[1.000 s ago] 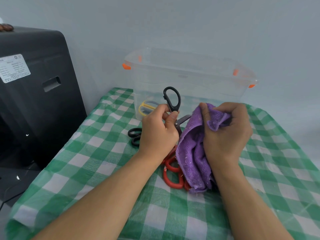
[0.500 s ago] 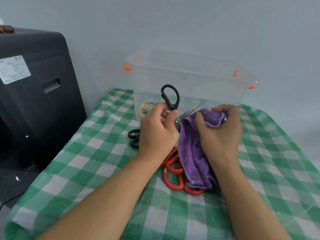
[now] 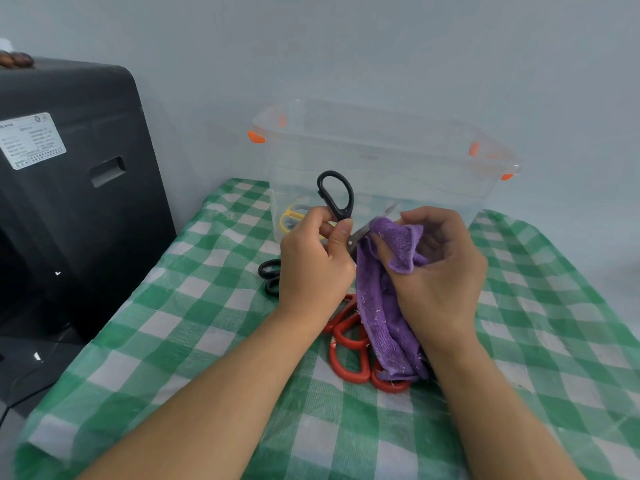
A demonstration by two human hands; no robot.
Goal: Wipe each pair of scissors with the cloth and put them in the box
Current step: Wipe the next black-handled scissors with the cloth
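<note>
Left hand (image 3: 311,268) grips black-handled scissors (image 3: 335,197) by the lower handle, fingers (image 3: 341,233) curled and pinching it, upper loop sticking up free above the fist. Blades (image 3: 362,233) point right, slightly up, tip showing just past the cloth, in front of the box wall. Right hand (image 3: 440,271) holds purple cloth (image 3: 384,306), fingers curled round a bunched fold and pressing it against the blades; rest of cloth hangs down to the counter (image 3: 194,334), which is covered with green-white check fabric. Red-handled scissors (image 3: 349,358) lie on the counter under the hanging cloth, partly hidden; how many pairs, cannot tell. Another black pair (image 3: 270,277) lies on the counter just left of the left hand, mostly hidden behind it. Clear plastic box (image 3: 381,157) with orange clips stands at the back of the counter, yellow-handled scissors (image 3: 291,218) inside at its left end. Black appliance (image 3: 76,188) with white label stands left of the counter.
</note>
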